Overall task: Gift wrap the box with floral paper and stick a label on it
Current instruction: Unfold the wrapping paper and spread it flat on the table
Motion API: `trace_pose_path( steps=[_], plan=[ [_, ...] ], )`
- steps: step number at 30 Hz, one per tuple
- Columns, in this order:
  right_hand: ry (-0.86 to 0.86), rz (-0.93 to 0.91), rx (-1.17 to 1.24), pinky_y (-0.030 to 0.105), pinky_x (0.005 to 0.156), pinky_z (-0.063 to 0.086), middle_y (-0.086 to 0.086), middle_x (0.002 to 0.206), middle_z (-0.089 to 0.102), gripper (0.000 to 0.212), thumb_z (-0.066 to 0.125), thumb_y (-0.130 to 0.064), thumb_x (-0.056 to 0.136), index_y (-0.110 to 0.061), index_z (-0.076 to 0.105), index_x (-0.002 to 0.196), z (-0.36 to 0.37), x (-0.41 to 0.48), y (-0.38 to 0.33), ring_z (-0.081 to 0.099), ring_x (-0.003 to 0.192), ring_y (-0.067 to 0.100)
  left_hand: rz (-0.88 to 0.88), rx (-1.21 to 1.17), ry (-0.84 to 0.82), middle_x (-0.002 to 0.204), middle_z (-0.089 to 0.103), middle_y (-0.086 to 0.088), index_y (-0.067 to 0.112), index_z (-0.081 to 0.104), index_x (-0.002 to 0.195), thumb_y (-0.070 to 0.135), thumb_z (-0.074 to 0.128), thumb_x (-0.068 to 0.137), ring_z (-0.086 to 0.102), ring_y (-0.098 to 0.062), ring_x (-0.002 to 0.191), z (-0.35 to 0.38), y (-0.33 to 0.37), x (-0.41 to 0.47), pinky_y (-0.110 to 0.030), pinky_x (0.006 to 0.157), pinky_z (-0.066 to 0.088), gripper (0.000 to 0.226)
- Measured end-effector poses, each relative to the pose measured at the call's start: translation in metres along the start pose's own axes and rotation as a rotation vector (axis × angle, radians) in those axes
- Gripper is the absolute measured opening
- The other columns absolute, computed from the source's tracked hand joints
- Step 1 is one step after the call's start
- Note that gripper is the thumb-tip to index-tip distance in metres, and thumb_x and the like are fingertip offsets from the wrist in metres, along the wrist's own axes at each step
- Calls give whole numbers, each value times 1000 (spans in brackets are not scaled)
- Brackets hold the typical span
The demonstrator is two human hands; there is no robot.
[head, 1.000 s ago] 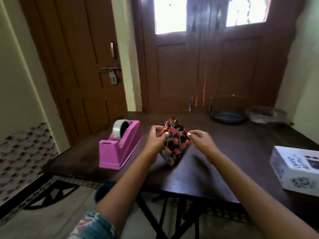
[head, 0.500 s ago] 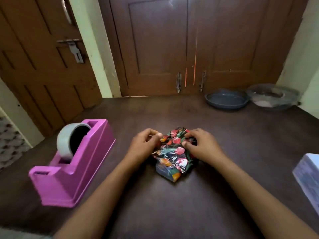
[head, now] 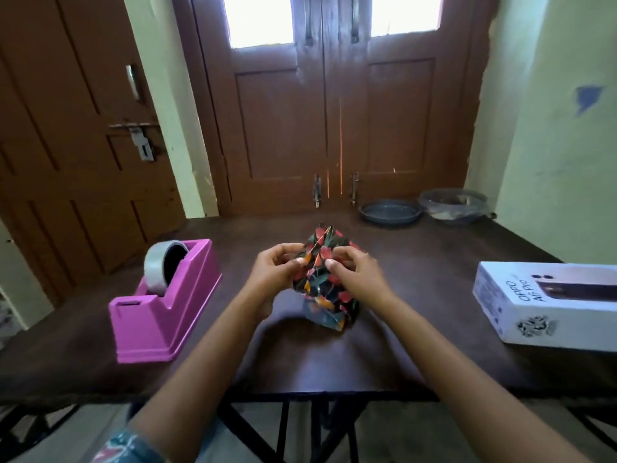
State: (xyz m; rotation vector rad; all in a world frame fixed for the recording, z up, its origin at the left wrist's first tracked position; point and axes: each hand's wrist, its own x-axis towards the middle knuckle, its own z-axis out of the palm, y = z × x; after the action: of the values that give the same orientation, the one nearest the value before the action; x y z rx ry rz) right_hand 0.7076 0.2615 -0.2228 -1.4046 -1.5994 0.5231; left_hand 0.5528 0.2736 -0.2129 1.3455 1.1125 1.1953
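Floral-papered small box (head: pixel 325 289) got tipped up again, mid dark wooden table (head: pixel 417 329), not pressed flat anymore; left hand (head: pixel 277 272) and right hand (head: pixel 359 279) both pinched its top fold, so still creasing, no label yet.

Words on the white box

A white box (head: pixel 547 305) lies on the right side of the table (head: pixel 417 335). On its top, near the left end, dark letters say "OPPO". A second line beside it looks like "A6 Pro". The letters run from near to far. A small black and white mark on the near side of the box is too blurry to read.
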Motion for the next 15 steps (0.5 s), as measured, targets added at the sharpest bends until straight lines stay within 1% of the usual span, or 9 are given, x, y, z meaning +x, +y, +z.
trace_pose_path(
  steps=[2,4,6,8,10,12,15],
  plan=[
    [13,92,174,26,89,45,5,107,63,31,59,-23,89,-8,59,116,1,-2,-8,57,98,14,-25,-42,-40,83,65,-5,9,60,93,-8,51,88,62,-15,69,4,10,-5,-23,56,52,21],
    [33,151,329,24,85,46,5,106,62,31,59,-23,89,-8,58,117,2,-4,-15,58,97,14,-51,-67,-59,79,64,-5,11,59,89,-9,50,87,61,-15,66,8,18,-8,-24,54,50,22],
    [45,159,378,27,85,48,3,103,64,27,62,-21,87,-10,60,112,3,-5,-16,60,98,17,-77,-90,-78,76,62,-6,12,58,87,-8,50,86,59,-15,62,12,24,-10,-24,47,50,22],
    [30,150,379,31,89,50,3,103,65,26,64,-20,85,-13,61,109,4,-7,-15,61,100,17,-103,-125,-96,72,59,-5,13,56,85,-7,47,85,57,-13,56,15,27,-9,-22,42,49,22],
    [28,158,418,32,90,50,3,103,66,24,66,-18,84,-15,62,107,4,-9,-16,62,99,17,-136,-161,-122,69,59,-3,14,57,84,-2,45,87,57,-11,53,16,29,-8,-22,44,49,19],
    [34,161,475,31,89,51,2,98,67,21,66,-15,84,-14,63,104,1,-10,-16,63,96,17,-162,-195,-158,72,60,-5,12,59,87,9,46,90,57,-14,58,16,28,-5,-24,51,51,14],
    [17,138,494,30,90,51,1,94,67,18,67,-14,83,-15,64,101,-3,-12,-18,64,94,15,-142,-148,-105,79,62,-9,9,60,95,20,54,91,61,-16,62,18,28,-3,-26,52,54,13]
  ],
)
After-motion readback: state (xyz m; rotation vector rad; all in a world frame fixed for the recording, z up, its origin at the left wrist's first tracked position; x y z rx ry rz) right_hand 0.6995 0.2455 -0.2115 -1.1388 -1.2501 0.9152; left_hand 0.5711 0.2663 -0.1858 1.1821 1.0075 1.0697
